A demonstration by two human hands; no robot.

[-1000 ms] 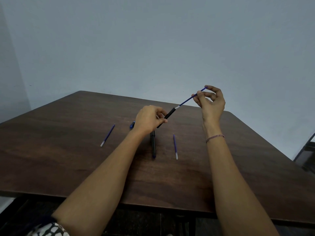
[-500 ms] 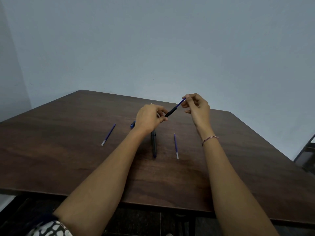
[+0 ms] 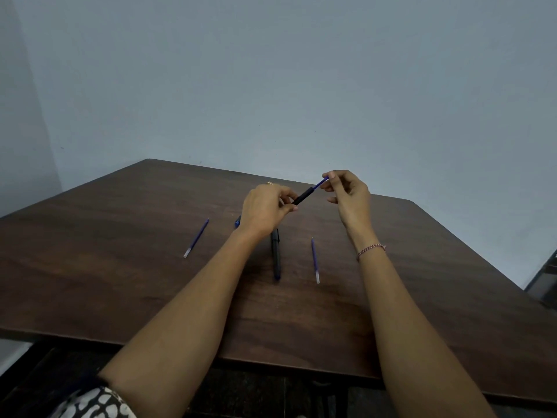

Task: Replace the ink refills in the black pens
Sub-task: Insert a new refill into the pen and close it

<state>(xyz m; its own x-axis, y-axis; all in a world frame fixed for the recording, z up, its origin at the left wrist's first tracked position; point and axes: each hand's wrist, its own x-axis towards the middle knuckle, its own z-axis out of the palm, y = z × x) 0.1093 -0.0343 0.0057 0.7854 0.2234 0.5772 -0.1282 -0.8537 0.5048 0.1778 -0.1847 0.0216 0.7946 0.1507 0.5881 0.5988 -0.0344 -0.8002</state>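
My left hand [image 3: 265, 209] grips a black pen barrel [image 3: 303, 197] above the table, its open end tilted up to the right. A blue ink refill [image 3: 320, 184] sticks a short way out of that end. My right hand [image 3: 349, 196] pinches the refill's outer tip between thumb and forefinger. A second black pen [image 3: 276, 257] lies on the table below my left hand. Two loose blue refills lie flat: one refill [image 3: 196, 237] to the left, another refill [image 3: 315, 260] to the right of the lying pen.
The dark wooden table [image 3: 120, 282] has its front edge close to me and a rounded far right corner. A small blue piece [image 3: 237, 221] shows just left of my left wrist. A pale wall stands behind. A dark object [image 3: 545, 279] sits off the right edge.
My right hand has come in toward my left hand. The refill, long and exposed a second ago, now shows only a short length outside the barrel.
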